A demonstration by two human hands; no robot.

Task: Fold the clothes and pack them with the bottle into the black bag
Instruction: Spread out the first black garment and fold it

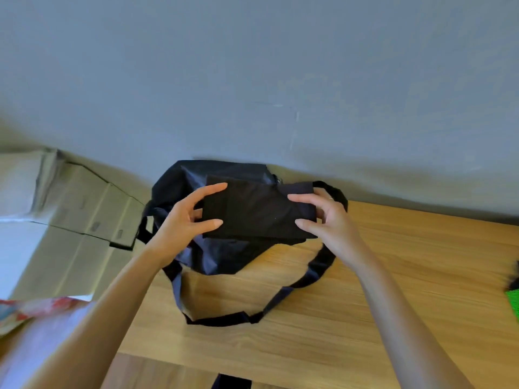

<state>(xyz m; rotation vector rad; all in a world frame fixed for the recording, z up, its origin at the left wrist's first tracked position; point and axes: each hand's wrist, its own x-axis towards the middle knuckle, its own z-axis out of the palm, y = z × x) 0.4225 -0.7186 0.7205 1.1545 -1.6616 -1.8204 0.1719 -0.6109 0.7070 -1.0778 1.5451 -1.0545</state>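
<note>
Black folded cloth (254, 210) is gripped at its ends by left hand (179, 220) and right hand (327, 217). It hovers over the black bag (213, 256) on the desk (393, 290).

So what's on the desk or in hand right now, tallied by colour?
Black: 2, the black bag by the wall and the folded black garment held over it by the left hand and right hand.
Green: 1, a green item cut off at the table's right edge.
Total: 3
</note>
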